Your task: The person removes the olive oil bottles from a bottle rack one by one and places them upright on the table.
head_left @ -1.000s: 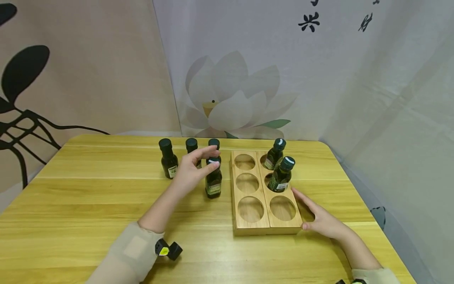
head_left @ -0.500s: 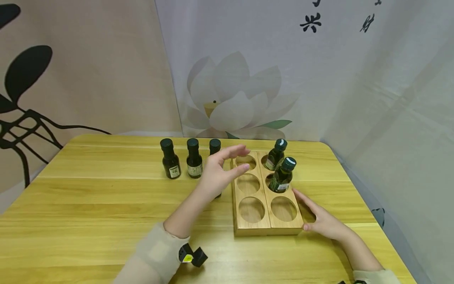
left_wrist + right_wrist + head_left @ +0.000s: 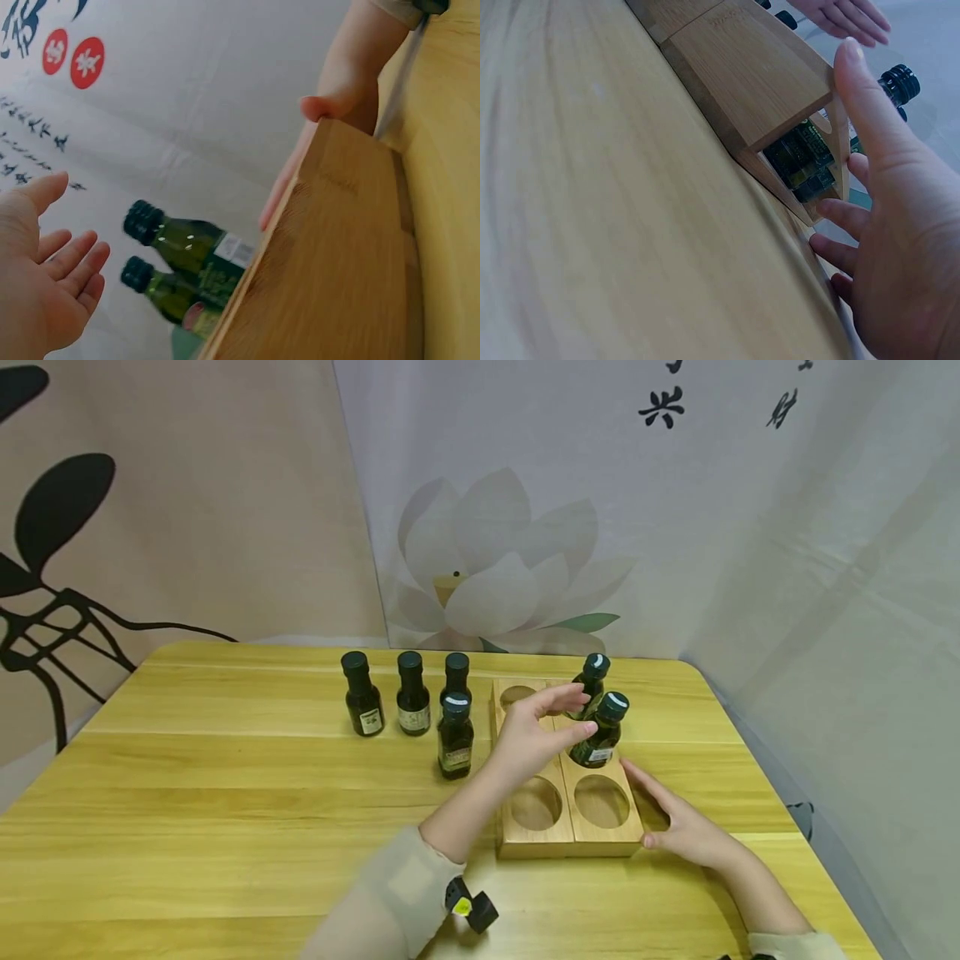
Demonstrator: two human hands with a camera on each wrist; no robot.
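Observation:
A wooden bottle rack (image 3: 566, 852) with round holes stands on the table. Two dark green bottles sit in its right column: a near bottle (image 3: 598, 735) in the middle hole and a far bottle (image 3: 595, 670) in the back one. Over the rack hovers my left hand (image 3: 534, 737), fingers extended, thumb apart, holding nothing; in the left wrist view a gap shows between this hand (image 3: 52, 262) and the bottle caps (image 3: 142, 223). My right hand (image 3: 686, 828) rests its thumb and fingers along the rack's right side, thumb at the near corner, as the right wrist view also shows.
Left of the rack several dark bottles stand on the wooden table (image 3: 225, 793): a left bottle (image 3: 363, 697), a middle bottle (image 3: 412, 695), and a front bottle (image 3: 455, 739) partly covering one behind it. A printed cloth backdrop (image 3: 510, 485) hangs behind the table's far edge.
My left hand has moved right, from beside the front standing bottle to over the rack near its bottles. My right hand has stayed at the rack's side. The bottles have not moved.

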